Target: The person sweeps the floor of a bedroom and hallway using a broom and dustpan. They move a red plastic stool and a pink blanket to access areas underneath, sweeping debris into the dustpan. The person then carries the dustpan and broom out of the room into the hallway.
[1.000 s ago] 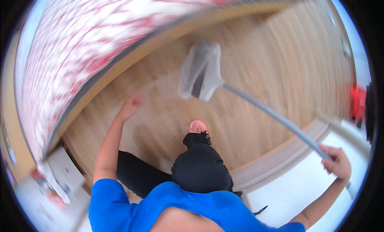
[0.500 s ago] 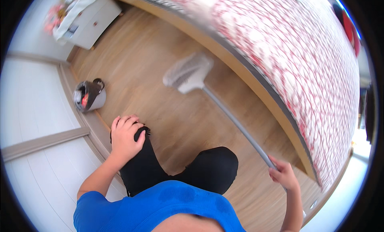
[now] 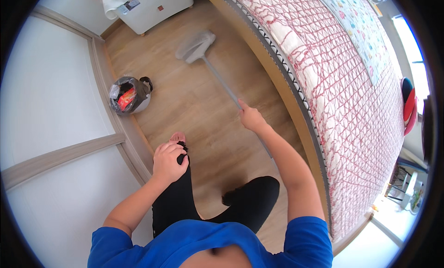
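Note:
My right hand (image 3: 252,117) is closed around the grey handle of a broom (image 3: 222,82), partway along it. The broom's pale head (image 3: 195,46), slightly blurred, is on the wooden floor at the far end, its wide bristle side pointing away from me. Behind my grip the handle passes partly under my right forearm. My left hand (image 3: 170,162) lies over my left knee in black trousers (image 3: 178,201), fingers bent loosely over it and no tool in them. A black frilled edge shows beside its fingertips, and my bare foot (image 3: 178,137) shows just past it.
A small bin (image 3: 142,104) lined with a dark bag and holding rubbish stands by the white sliding doors (image 3: 60,92) on the left. A white drawer cabinet (image 3: 157,11) is at the far end. Along the right runs a bed (image 3: 319,124) with a red-and-white patterned cover.
My right hand has moved forward and left, and my arm now reaches further out. The broom head has shifted away from me toward the cabinet. My left hand stays on the knee; the view has turned.

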Tool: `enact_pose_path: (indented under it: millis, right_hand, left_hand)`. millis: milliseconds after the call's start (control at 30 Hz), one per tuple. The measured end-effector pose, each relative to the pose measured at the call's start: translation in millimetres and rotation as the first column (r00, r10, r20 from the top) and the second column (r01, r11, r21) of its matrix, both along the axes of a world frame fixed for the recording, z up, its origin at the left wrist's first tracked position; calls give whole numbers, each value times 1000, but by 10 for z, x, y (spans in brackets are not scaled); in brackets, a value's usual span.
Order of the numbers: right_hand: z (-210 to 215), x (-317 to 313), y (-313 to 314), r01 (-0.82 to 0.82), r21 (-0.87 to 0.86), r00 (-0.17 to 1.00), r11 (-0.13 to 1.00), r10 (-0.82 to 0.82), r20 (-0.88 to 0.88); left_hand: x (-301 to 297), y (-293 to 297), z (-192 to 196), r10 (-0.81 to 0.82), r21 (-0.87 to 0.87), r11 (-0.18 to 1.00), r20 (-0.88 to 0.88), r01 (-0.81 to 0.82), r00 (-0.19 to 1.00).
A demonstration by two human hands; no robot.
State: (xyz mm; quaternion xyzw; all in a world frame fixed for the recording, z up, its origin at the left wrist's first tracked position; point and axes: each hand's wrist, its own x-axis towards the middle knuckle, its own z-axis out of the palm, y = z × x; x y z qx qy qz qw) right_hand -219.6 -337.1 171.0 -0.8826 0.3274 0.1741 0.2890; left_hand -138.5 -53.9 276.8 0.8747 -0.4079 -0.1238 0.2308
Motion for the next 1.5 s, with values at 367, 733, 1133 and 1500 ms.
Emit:
enact_pose_path:
  millis: [367, 733, 1133, 1500]
  right_hand:
    - [1433, -3764, 894, 341, 162, 930, 926, -307, -200]
    - [3273, -4420, 1508, 355, 134, 868, 925, -273, -415]
    - [1713, 356, 1126, -17, 261, 989, 965, -21, 144]
    - [1216, 1566, 1611, 377, 759, 895, 531, -419, -151]
  left_hand:
    - [-1324, 840, 648, 74, 407, 913, -126, -16, 989]
    - [-2505, 1493, 1507, 372, 544, 838, -508, -46, 777]
    - [-2599, 2009, 1450, 515, 507, 835, -580, -215, 631]
    - [-2458, 2063, 1438, 621, 473, 783, -556, -405, 552]
